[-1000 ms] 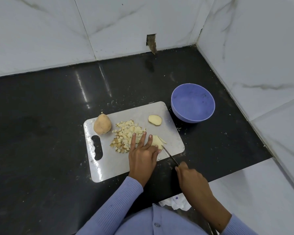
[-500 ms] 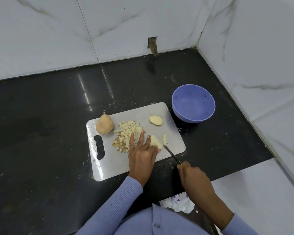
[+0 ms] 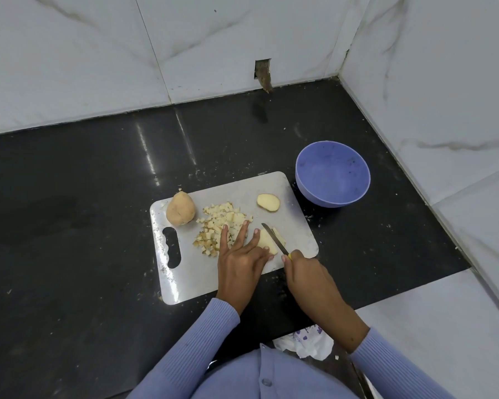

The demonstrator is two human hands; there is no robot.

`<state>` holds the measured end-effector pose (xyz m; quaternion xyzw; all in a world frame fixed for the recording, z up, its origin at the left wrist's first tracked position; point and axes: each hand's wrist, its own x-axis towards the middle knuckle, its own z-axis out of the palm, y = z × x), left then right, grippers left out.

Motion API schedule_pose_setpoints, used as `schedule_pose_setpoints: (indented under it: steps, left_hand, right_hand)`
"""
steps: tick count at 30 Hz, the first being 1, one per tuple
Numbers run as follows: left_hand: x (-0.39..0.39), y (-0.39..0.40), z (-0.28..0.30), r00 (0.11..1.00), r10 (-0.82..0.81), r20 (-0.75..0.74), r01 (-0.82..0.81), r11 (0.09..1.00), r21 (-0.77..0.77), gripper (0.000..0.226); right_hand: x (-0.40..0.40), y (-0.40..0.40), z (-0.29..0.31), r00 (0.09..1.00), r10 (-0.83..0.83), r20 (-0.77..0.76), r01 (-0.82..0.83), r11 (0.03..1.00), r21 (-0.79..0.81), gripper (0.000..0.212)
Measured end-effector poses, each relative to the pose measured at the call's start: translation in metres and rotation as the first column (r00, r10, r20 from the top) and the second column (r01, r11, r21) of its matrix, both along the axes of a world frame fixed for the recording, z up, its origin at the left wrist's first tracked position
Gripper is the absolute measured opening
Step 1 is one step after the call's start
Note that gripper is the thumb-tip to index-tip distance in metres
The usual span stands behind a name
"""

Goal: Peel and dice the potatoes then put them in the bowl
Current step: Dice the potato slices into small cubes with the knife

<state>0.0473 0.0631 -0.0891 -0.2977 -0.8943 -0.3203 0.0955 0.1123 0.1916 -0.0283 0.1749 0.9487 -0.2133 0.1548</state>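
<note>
On the black tabletop (image 3: 69, 226), the cutting board (image 3: 242, 283) carries a potato piece (image 3: 267, 240) pressed by the left hand (image 3: 239, 263), fingers straight and apart, while the right hand (image 3: 308, 277), fingers clamped, holds the knife (image 3: 274, 238), handle hidden, near 1 bowl (image 3: 332, 174).

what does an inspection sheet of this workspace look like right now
surface: black countertop, crumbs near cutting board.
job's things: whole potato, diced potato pile, potato half, potato piece under knife; purple bowl holds no potato.
clutter: crumpled wrapper at counter edge.
hands: left hand pins the piece; right hand grips the knife.
cables: nothing seen.
surroundings: marble walls, hole in the wall.
</note>
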Motion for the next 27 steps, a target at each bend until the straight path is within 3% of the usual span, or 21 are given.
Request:
schedule_pose_setpoints:
  steps: [6, 18, 27]
  left_hand:
    - [0.0, 0.002, -0.001, 1.0, 0.002, 0.001, -0.002, 1.0, -0.023, 0.025]
    - [0.002, 0.001, 0.003, 1.0, 0.012, -0.007, -0.013, 0.999, -0.052, 0.026]
    - [0.005, -0.001, 0.002, 0.997, 0.062, -0.045, -0.064, 0.997, -0.047, 0.015]
  right_hand:
    - [-0.008, -0.008, -0.005, 0.999, -0.021, 0.036, 0.02, 1.0, 0.009, 0.036]
    - [0.055, -0.004, -0.012, 0.988, -0.053, 0.145, 0.04, 0.995, 0.09, 0.031]
    - [0.047, 0.004, -0.009, 0.992, -0.08, 0.093, 0.076, 0.996, 0.055, 0.034]
